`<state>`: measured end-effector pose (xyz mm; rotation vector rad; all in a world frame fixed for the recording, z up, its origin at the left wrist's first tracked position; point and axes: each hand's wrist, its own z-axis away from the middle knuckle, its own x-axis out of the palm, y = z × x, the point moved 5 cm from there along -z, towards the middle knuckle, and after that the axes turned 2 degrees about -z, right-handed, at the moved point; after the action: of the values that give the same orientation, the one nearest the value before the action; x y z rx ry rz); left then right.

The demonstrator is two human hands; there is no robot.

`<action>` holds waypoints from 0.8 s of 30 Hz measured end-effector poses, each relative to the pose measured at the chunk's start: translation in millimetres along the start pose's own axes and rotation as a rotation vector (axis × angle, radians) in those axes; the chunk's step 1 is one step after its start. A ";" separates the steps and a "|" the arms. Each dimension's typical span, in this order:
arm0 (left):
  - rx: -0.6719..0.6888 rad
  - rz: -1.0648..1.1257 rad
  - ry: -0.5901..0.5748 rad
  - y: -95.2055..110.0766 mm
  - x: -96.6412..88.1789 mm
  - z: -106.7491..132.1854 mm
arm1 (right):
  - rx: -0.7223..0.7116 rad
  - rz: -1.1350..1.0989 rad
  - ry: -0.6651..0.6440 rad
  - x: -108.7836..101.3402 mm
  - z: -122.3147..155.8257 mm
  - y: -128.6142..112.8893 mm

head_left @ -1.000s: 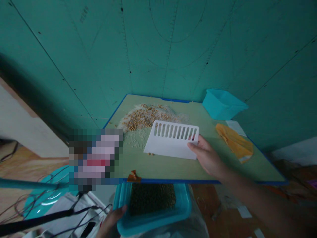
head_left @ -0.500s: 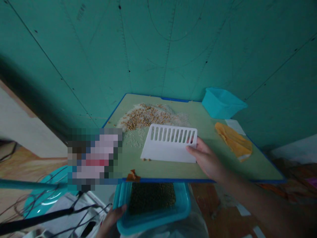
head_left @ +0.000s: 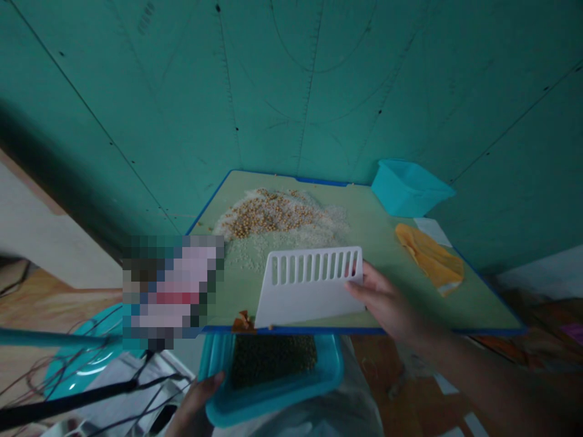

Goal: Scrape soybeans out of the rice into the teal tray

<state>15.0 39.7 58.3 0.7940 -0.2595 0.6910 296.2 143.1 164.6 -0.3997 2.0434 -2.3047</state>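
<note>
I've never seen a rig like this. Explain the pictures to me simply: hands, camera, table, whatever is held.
There is no machine here, just a person's two bare hands, seen by a camera worn on the head, looking forward and down. The right hand has a slotted white panel in its grip, near the front edge of the table. The left hand holds a teal tub of small dark grains below that edge. On the table are a pile of tan beans and white grains, a yellow cloth and a teal bin.
</note>
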 end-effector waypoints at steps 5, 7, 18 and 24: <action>-0.039 0.064 -0.069 -4.9 -6.0 -2.5 | 0.010 0.001 0.019 -3.1 3.6 -3.5; -0.048 0.076 -0.073 -7.2 -11.1 -5.3 | -0.003 0.007 0.050 -4.1 0.5 -4.9; -0.022 0.043 -0.017 1.4 5.3 8.0 | 0.000 -0.033 0.024 12.9 -14.0 -3.2; -0.037 0.125 -0.144 -4.0 -8.1 -2.5 | 0.016 -0.049 0.027 0.2 -7.3 -5.4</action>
<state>11.4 35.7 50.6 0.7975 -0.4541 0.7454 295.2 150.9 169.2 -0.4249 2.0489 -2.3649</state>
